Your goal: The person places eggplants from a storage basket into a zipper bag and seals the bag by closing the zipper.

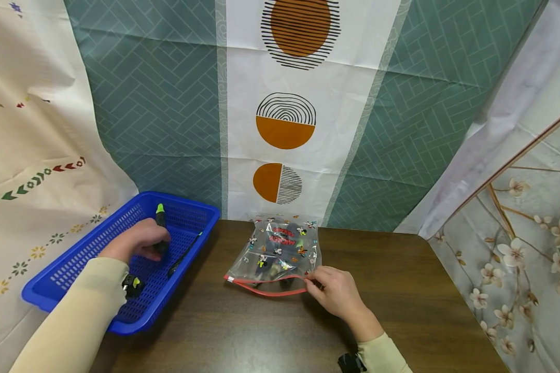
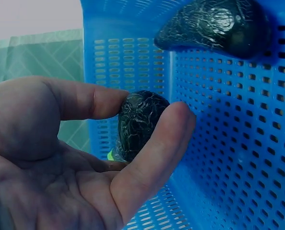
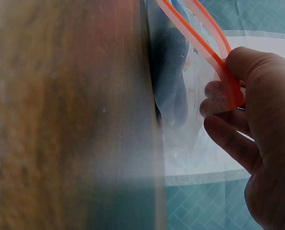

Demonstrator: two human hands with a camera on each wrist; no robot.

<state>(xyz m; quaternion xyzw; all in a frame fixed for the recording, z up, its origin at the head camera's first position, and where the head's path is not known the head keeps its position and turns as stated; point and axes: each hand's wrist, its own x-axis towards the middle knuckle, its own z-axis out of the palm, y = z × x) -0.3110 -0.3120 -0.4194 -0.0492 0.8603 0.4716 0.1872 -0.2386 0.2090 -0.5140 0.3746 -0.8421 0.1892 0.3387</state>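
Note:
Over the blue basket [image 1: 91,241], my left hand [image 1: 142,241] holds a dark, glossy, wrinkled eggplant-shaped thing [image 1: 161,220] with a bright green tip. In the left wrist view its rounded end [image 2: 140,122] sits between thumb and fingers. A second dark piece [image 2: 219,28], thick at one end and tapering, lies on the basket floor. On the table, my right hand [image 1: 333,292] pinches the right end of the red zip edge of a clear printed zipper bag [image 1: 280,248]. The bag's mouth gapes a little, and dark long things [image 3: 170,72] show inside.
The brown wooden table [image 1: 401,311] reaches back to a green and white patterned curtain [image 1: 163,88]. A cream cloth [image 1: 32,155] hangs on the left beside the basket, and a flowered cloth [image 1: 518,290] stands on the right.

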